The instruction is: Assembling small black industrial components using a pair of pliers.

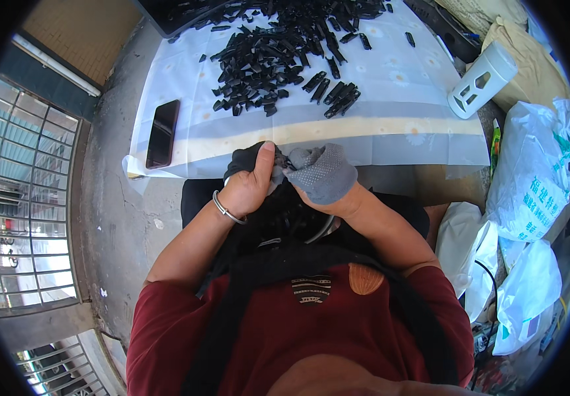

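Observation:
My right hand [324, 175] wears a grey dotted work glove. My left hand [251, 185], bare with a metal bangle on its wrist, pinches the dark grey fabric of that glove [242, 160] at the fingertips, thumb on top. Both hands meet just above my lap, at the near edge of a low table covered with a pale flowered cloth [390, 125]. A heap of small black plastic pieces [278, 53] lies on the cloth beyond my hands.
A black phone [162, 134] lies at the cloth's left edge. A white cylinder with cut-out holes [481, 80] stands at the right. White sacks [532, 191] and beige bags crowd the right side. Concrete floor and a metal grille are at left.

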A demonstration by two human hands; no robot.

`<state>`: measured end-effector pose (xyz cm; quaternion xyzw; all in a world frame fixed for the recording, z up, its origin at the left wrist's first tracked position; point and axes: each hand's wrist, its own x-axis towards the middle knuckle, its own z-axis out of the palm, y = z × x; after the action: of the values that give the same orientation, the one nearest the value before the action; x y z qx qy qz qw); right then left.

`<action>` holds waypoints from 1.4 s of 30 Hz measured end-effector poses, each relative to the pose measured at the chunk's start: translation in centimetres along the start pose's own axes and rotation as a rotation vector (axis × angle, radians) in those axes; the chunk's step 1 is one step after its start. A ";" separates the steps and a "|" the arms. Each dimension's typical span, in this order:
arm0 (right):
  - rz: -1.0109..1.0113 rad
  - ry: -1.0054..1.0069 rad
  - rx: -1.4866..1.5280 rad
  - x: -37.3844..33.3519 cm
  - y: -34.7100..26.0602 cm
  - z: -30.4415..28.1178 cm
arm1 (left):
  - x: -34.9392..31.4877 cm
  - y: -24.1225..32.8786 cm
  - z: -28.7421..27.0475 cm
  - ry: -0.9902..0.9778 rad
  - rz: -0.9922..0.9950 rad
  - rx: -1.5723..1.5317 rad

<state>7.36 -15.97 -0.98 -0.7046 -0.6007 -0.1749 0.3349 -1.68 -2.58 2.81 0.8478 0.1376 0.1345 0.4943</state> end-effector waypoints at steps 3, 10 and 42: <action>0.064 -0.082 -0.043 1.2 -0.5 -1.6 | 0.8 -0.5 -0.3 -0.044 -0.049 -0.236; 0.083 -0.104 -0.042 0.2 -0.5 0.4 | 0.1 -2.5 1.9 0.184 0.291 0.285; 0.320 0.081 0.177 0.2 4.1 -0.6 | 6.3 -5.3 0.1 0.119 0.326 0.820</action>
<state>11.46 -16.50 -1.49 -0.7514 -0.4800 -0.0942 0.4430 3.65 2.13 -1.35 0.9751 0.0722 0.1936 0.0807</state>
